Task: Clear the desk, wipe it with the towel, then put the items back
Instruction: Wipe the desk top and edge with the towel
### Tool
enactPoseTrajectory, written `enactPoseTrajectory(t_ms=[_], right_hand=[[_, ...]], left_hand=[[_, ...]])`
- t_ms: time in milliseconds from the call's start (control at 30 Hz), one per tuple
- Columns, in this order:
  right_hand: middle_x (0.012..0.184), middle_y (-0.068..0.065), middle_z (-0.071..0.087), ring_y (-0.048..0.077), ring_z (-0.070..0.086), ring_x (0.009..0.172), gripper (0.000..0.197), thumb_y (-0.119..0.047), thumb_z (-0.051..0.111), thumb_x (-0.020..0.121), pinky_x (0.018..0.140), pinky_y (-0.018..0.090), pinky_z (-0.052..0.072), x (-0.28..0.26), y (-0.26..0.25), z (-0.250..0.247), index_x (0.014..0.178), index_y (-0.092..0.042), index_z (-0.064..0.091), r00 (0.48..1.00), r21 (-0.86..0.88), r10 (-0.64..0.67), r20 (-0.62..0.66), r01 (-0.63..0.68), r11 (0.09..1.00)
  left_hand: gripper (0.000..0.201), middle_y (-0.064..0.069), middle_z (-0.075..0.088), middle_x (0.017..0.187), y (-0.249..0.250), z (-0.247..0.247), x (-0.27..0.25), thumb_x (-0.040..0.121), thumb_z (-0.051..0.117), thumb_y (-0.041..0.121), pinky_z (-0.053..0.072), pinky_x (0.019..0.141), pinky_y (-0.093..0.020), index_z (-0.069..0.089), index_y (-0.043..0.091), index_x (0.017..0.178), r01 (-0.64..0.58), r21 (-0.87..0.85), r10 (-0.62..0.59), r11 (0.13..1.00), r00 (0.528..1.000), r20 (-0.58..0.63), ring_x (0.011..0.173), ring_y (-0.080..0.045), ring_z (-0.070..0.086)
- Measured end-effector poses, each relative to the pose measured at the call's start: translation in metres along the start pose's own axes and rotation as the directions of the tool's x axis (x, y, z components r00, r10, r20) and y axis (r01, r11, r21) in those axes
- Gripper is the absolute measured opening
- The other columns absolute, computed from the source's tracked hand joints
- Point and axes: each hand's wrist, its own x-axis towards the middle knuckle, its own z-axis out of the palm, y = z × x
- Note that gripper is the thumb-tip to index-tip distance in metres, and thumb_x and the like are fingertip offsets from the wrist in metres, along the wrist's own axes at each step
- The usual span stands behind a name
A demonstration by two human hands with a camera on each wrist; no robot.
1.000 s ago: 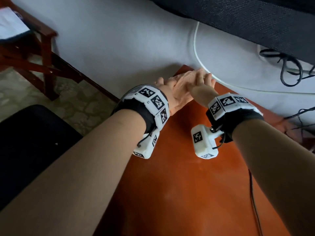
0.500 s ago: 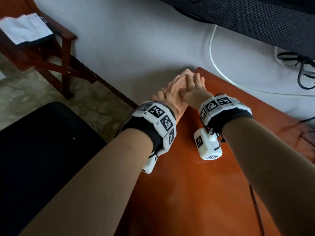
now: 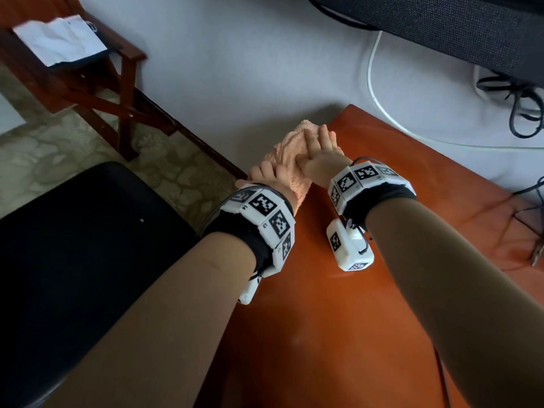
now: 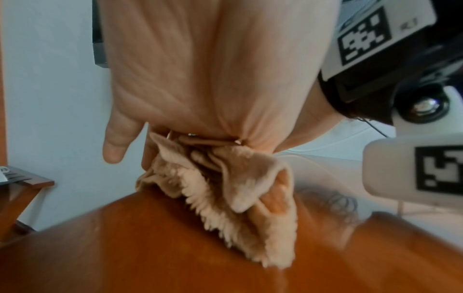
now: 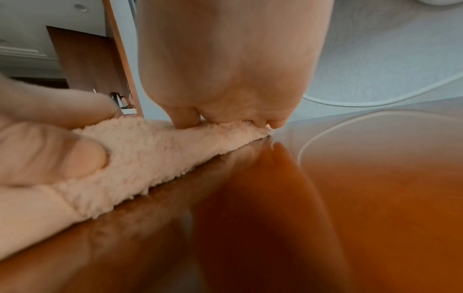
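A peach towel (image 3: 290, 148) lies bunched on the left edge of the orange-brown desk (image 3: 323, 334), a little short of its far corner. My left hand (image 3: 265, 178) grips the towel's near end, with the thumb against its side. My right hand (image 3: 321, 151) lies across the far end, its fingers (image 3: 319, 136) pressing down on the pile. In the left wrist view the towel (image 4: 250, 198) fans out from under the hand onto the desk (image 4: 125, 247). The right wrist view shows fingertips (image 5: 185, 119) sunk into the towel (image 5: 150, 158).
A black seat (image 3: 73, 245) stands left of the desk. A wooden chair (image 3: 97, 92) carrying white paper (image 3: 59, 39) is at the far left. Along the wall run a white cable (image 3: 374, 92) and black cables (image 3: 524, 113). A dark wire (image 3: 441, 363) crosses the desk by my right arm.
Both hands have slid the towel back from the desk's far corner along the left edge toward me. The view has shifted right and down.
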Motion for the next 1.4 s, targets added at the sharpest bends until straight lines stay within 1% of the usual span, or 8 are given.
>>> enactPoseTrajectory(t_ms=[167,600,800,933,1067,1167,1267,1400], right_hand=[[0.157,0.005,-0.019,0.024,-0.014,0.145,0.062,-0.033,0.029,0.101,0.119,0.037,-0.001,-0.011,-0.005,0.008,0.151,-0.021,-0.006,1.000,-0.015,-0.010,0.008,0.010,1.000],[0.157,0.003,-0.017,0.022,-0.014,0.145,0.061,-0.033,0.032,0.100,0.118,0.038,-0.002,-0.042,-0.020,0.024,0.150,-0.024,-0.003,0.998,-0.016,-0.046,0.031,0.047,0.999],[0.157,0.003,-0.017,0.023,-0.013,0.146,0.061,-0.034,0.032,0.100,0.118,0.040,-0.001,-0.062,-0.033,0.033,0.151,-0.025,-0.001,0.995,-0.037,-0.075,0.062,0.078,0.996],[0.157,0.001,-0.017,0.021,-0.012,0.146,0.061,-0.034,0.032,0.100,0.118,0.041,0.000,-0.073,-0.039,0.039,0.151,-0.027,-0.001,0.993,-0.052,-0.075,0.087,0.079,0.995],[0.157,0.000,-0.016,0.021,-0.010,0.146,0.060,-0.037,0.031,0.100,0.118,0.043,0.002,-0.080,-0.040,0.042,0.150,-0.029,0.000,0.994,-0.080,-0.075,0.081,0.082,0.993],[0.158,0.003,-0.014,0.022,-0.008,0.146,0.058,-0.039,0.026,0.100,0.118,0.046,0.001,-0.088,-0.039,0.046,0.150,-0.028,-0.002,0.995,-0.100,-0.086,0.051,0.091,0.991],[0.158,0.008,-0.012,0.025,-0.005,0.146,0.057,-0.038,0.022,0.101,0.116,0.050,0.002,-0.103,-0.036,0.052,0.150,-0.026,-0.003,0.990,-0.109,-0.141,0.012,0.141,0.984],[0.157,0.006,-0.014,0.024,-0.007,0.146,0.056,-0.032,0.022,0.102,0.116,0.049,0.003,-0.118,-0.025,0.054,0.150,-0.028,-0.007,0.978,-0.132,-0.205,0.042,0.209,0.969]], left_hand=[[0.052,-0.013,0.027,0.144,-0.008,0.005,-0.017,0.097,0.039,0.031,0.029,0.105,-0.050,0.026,0.007,0.141,-0.032,-0.032,0.030,0.999,0.998,-0.063,0.133,-0.032,0.028],[0.041,-0.013,0.029,0.134,-0.025,0.018,-0.050,0.097,0.036,0.034,0.036,0.098,-0.046,0.029,0.011,0.130,0.017,0.105,-0.013,0.994,0.999,-0.041,0.123,-0.029,0.032],[0.042,-0.014,0.030,0.135,-0.034,0.023,-0.065,0.096,0.039,0.033,0.033,0.103,-0.052,0.029,0.011,0.130,0.064,0.154,-0.067,0.986,0.998,0.015,0.126,-0.030,0.031],[0.041,-0.013,0.027,0.138,-0.044,0.027,-0.081,0.099,0.035,0.033,0.036,0.101,-0.051,0.027,0.012,0.133,0.064,0.130,-0.066,0.989,0.998,0.011,0.126,-0.030,0.031],[0.047,-0.012,0.018,0.145,-0.049,0.024,-0.089,0.098,0.039,0.031,0.031,0.106,-0.053,0.022,0.013,0.138,0.066,0.107,-0.073,0.992,0.995,0.063,0.132,-0.030,0.024],[0.050,-0.013,0.016,0.147,-0.053,0.026,-0.093,0.098,0.038,0.034,0.032,0.105,-0.053,0.020,0.012,0.140,0.036,0.099,-0.039,0.994,0.999,0.028,0.132,-0.030,0.024],[0.056,-0.012,0.017,0.147,-0.056,0.027,-0.098,0.097,0.038,0.037,0.031,0.105,-0.053,0.017,0.012,0.143,0.041,0.060,-0.042,0.997,0.999,0.018,0.131,-0.029,0.024],[0.057,-0.010,0.022,0.144,-0.063,0.027,-0.107,0.095,0.038,0.037,0.035,0.100,-0.048,0.019,0.013,0.143,0.008,-0.005,-0.008,1.000,1.000,-0.010,0.128,-0.027,0.027]])
